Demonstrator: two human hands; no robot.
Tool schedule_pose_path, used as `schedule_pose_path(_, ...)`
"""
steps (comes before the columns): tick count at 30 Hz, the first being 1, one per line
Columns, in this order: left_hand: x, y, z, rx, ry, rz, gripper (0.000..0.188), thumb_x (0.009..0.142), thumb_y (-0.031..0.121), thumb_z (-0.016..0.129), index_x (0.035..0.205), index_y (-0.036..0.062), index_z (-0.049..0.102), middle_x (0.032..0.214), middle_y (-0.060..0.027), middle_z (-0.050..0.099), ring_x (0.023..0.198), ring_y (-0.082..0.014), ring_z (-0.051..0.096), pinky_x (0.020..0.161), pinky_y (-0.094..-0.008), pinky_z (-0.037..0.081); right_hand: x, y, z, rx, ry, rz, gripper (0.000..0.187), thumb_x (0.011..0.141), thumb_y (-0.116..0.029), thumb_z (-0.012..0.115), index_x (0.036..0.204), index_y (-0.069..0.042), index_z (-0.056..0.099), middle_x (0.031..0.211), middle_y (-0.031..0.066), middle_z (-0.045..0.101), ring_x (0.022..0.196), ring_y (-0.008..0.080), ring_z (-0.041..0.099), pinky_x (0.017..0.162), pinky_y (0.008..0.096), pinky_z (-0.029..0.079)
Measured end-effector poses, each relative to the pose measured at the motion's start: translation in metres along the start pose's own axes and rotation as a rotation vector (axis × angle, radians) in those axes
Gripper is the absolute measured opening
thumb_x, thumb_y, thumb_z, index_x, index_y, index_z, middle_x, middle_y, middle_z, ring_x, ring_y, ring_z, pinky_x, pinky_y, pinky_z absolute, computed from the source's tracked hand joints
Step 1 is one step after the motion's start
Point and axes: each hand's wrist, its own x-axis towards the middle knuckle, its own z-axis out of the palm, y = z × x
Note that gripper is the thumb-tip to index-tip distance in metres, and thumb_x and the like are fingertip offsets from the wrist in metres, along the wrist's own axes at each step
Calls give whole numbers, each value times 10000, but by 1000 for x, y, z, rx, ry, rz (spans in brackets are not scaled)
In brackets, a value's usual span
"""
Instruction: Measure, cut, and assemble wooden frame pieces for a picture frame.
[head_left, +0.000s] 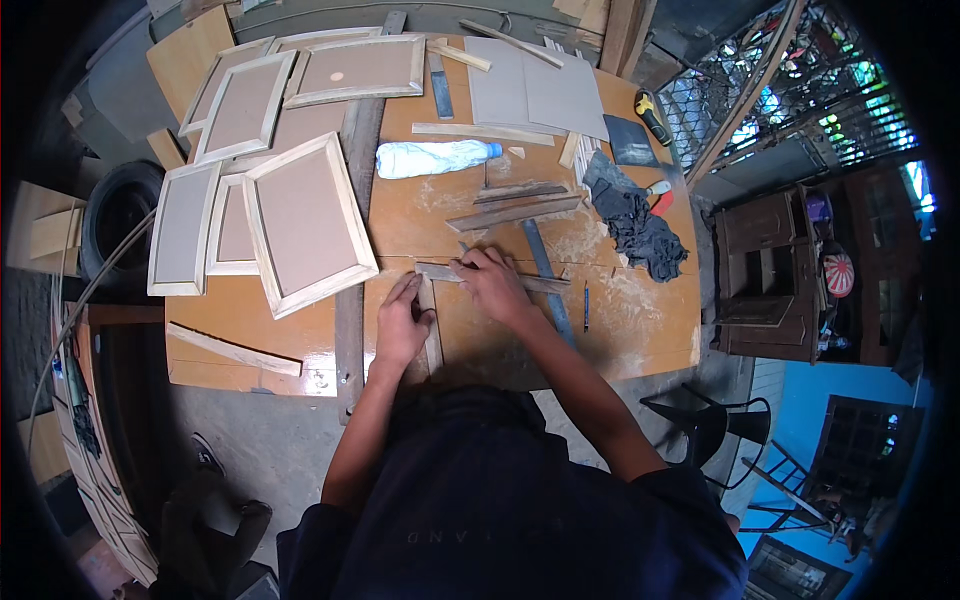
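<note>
My left hand [403,322] is closed on a pale wooden strip [433,345] that runs from the table's near edge away from me. My right hand [495,287] pinches a weathered grey-brown wooden strip [545,284] lying crosswise. The two strips meet at a corner between my hands; whether they are joined I cannot tell. Just beyond my right hand lie several dark wooden pieces [515,211]. A dark flat bar [540,250] passes beneath the crosswise strip, and a pencil-like blue stick [587,305] rests to its right.
Several wooden frames with brown panels [310,225] cover the table's left side, beside a long grey beam [350,250]. A plastic bottle [435,159], a crumpled black cloth [635,220], grey boards [535,85] and a yellow-black tool [652,115] lie farther back. A dark cabinet [765,235] stands right.
</note>
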Motion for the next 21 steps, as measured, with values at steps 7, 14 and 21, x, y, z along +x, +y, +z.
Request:
schedule_pose_path(7, 1, -9, -1, 65, 24, 72, 651, 694, -40, 780, 1311, -56, 571, 1401, -194, 553, 860, -271, 682, 812, -331, 560, 6, 3, -1, -39, -26, -27, 407, 824, -159, 709, 1230, -143, 680, 1130, 10, 577, 1110, 243, 508, 915, 494, 422)
schedule_pose_path(14, 0, 0, -3, 18, -20, -23, 652, 694, -43, 781, 1310, -54, 568, 1405, -191, 552, 887, -273, 680, 827, -336, 559, 10, 10, -4, -19, -67, -49, 404, 838, -147, 692, 1241, -132, 675, 1145, 12, 581, 1111, 253, 505, 918, 512, 410)
schedule_pose_path(21, 0, 0, -6, -12, -25, -32, 663, 695, -48, 780, 1320, -50, 558, 1400, -188, 558, 882, -269, 679, 824, -331, 556, 13, 10, -8, 0, -64, -97, 402, 832, -130, 686, 1234, -125, 679, 1122, 16, 591, 1083, 253, 519, 918, 488, 410)
